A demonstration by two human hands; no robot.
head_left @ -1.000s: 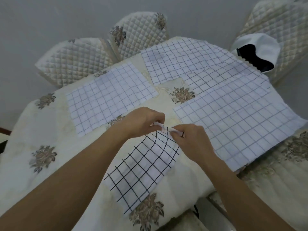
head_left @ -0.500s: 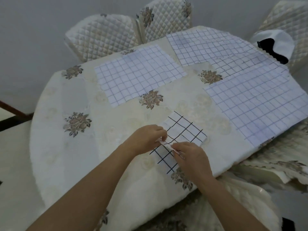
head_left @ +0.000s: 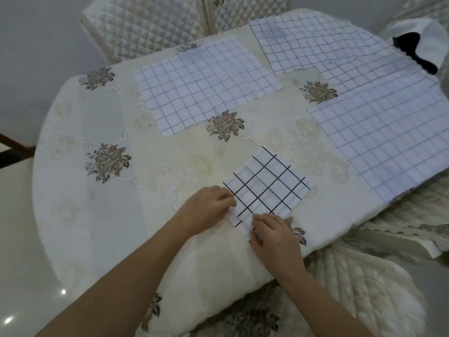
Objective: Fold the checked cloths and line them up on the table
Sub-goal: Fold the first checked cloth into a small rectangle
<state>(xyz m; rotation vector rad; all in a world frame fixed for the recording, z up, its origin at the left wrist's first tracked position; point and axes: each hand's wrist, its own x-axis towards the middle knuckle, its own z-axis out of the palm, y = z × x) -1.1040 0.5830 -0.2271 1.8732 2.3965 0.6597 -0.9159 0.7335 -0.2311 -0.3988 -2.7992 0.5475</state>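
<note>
A small white cloth with bold black checks (head_left: 269,186) lies folded near the table's front edge. My left hand (head_left: 206,210) pinches its near left edge, and my right hand (head_left: 274,232) grips its near corner, with fingers curled over the fabric. Three larger cloths with fine blue checks lie flat: one at the back middle (head_left: 204,81), one at the back right (head_left: 311,42), and a big one at the right (head_left: 388,139) reaching the table's rim.
The round table (head_left: 102,215) wears a cream cloth with brown flower prints. Quilted chairs stand behind (head_left: 145,23) and at the front right (head_left: 359,288). A white and black item (head_left: 422,45) rests on the far right chair.
The black-checked cloth has been folded shorter, and both hands have drawn back with it towards the table's front edge. The camera has tilted, so more of the left table shows.
</note>
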